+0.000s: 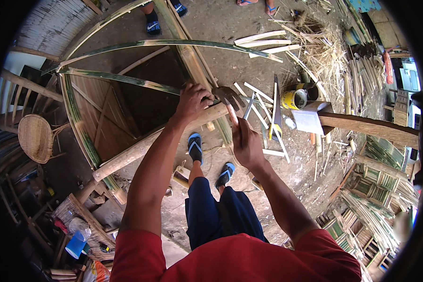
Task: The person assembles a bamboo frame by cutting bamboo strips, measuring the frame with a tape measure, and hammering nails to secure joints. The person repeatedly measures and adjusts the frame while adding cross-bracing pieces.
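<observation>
The right hand grips a blade's wooden handle; just beyond, the left hand clamps the bamboo pole. With the 2 hands this near, a glancing chop could cut the left fingers.

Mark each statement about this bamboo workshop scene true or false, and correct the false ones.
1. The left hand rests on a thick bamboo pole. True.
2. The right hand is empty. False: it grips a wooden handle of a tool whose head meets the pole's end.
3. A yellow can stands on the ground beyond the hands. True.
4. The person is barefoot. False: blue sandals are on the feet.
5. A saw lies among the split bamboo strips on the ground. True.
6. The woven basket sits at the person's right. False: it is at the left.
</observation>
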The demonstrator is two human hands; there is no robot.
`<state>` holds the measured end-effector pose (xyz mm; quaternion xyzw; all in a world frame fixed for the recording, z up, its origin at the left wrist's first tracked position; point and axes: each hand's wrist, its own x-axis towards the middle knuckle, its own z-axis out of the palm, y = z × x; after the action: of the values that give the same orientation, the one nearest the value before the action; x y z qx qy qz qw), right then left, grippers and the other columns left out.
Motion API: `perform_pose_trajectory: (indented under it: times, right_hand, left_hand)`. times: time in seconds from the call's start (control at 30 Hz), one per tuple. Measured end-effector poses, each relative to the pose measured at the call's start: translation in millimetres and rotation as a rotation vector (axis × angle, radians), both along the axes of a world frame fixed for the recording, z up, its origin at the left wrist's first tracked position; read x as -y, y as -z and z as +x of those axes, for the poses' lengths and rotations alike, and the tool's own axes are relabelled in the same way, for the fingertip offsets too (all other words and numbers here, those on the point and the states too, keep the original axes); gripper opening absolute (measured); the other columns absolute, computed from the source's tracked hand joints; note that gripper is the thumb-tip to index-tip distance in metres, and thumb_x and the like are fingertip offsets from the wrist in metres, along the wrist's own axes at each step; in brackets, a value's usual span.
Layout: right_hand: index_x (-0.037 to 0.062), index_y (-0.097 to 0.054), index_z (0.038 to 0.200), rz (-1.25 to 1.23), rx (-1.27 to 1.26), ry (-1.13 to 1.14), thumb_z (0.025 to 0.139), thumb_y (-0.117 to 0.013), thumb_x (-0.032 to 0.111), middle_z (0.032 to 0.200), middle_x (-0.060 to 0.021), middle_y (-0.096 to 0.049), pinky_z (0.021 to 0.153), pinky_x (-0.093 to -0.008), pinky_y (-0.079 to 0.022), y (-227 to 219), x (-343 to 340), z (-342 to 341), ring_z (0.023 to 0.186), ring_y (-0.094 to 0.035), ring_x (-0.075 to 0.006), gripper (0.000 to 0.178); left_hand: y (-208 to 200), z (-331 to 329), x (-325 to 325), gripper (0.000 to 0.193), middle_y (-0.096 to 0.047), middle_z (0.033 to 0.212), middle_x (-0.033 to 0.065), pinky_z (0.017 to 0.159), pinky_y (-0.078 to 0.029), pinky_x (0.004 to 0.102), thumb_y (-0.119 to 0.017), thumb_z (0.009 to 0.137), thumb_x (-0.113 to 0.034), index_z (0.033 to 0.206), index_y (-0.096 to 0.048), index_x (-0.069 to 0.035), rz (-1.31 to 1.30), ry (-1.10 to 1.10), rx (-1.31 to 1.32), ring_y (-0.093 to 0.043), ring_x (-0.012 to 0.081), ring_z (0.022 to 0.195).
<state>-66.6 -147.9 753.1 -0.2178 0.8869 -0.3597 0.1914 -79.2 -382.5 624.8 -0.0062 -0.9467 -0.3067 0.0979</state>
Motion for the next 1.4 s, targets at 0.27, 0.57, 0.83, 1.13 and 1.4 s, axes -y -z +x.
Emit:
perform_pose_trajectory:
  times: [0.27, 0.57, 0.83, 1.13, 1.4]
  right_hand:
    - [0.0035, -0.047, 0.104, 0.108, -0.091, -0.049, 0.099, -0.053, 0.012, 0.07, -0.027, -0.061, 0.055, -0.0566, -0.048, 17.4, 7.7, -5.3, 0.064, -0.062, -0.0482, 0.011]
    - [0.0025, -0.045, 0.099, 0.113, -0.125, -0.014, 0.1, -0.054, 0.015, 0.066, -0.0263, -0.061, 0.051, -0.058, -0.048, 36.5, 1.9, -3.4, 0.059, -0.062, -0.0484, 0.016]
    - [0.0031, -0.049, 0.11, 0.188, -0.121, -0.028, 0.099, -0.055, 0.015, 0.068, -0.0271, -0.063, 0.053, -0.0578, -0.05, 40.7, 0.3, -7.9, 0.061, -0.063, -0.0493, 0.017]
    - [0.0033, -0.053, 0.12, 0.219, -0.036, 0.003, 0.098, -0.056, 0.018, 0.079, -0.0265, -0.066, 0.056, -0.0576, -0.052, 59.4, -0.1, -4.4, 0.063, -0.064, -0.0484, 0.026]
    - [0.0065, -0.048, 0.106, 0.326, -0.061, 0.003, 0.101, -0.052, 0.024, 0.072, -0.0304, -0.064, 0.057, -0.0617, -0.05, 61.1, -0.3, -5.5, 0.066, -0.064, -0.0521, 0.018]
  left_hand:
    - [14.7, -1.2, -0.6, 0.017, -0.064, 0.102, -0.0059, 0.087, -0.045, 0.0448, -0.078, 0.076, -0.033, 0.087, -0.073, -0.021, 0.013, -0.031, -0.001, -0.054, 0.023, 0.103]
    - [0.6, -0.9, 2.6, 0.028, -0.063, 0.107, 0.0007, 0.09, -0.044, 0.0458, -0.078, 0.079, -0.03, 0.102, -0.073, -0.015, 0.039, 0.0, 0.127, -0.055, 0.0266, 0.106]
    - [-7.4, -8.4, 16.1, 0.017, -0.065, 0.093, 0.0106, 0.081, -0.051, 0.0448, -0.064, 0.085, 0.004, 0.098, -0.06, -0.005, 0.499, 0.082, 0.076, -0.064, 0.0323, 0.091]
    - [-4.0, -6.0, 12.9, 0.022, -0.065, 0.097, 0.0102, 0.083, -0.049, 0.0472, -0.062, 0.085, 0.006, 0.102, -0.058, -0.007, 0.356, 0.036, 0.024, -0.062, 0.0337, 0.095]
    - [-5.5, -9.0, 18.8, 0.029, -0.065, 0.1, 0.0086, 0.086, -0.052, 0.0376, -0.059, 0.092, 0.003, 0.118, -0.059, -0.009, 0.599, -0.002, 0.181, -0.064, 0.0242, 0.096]
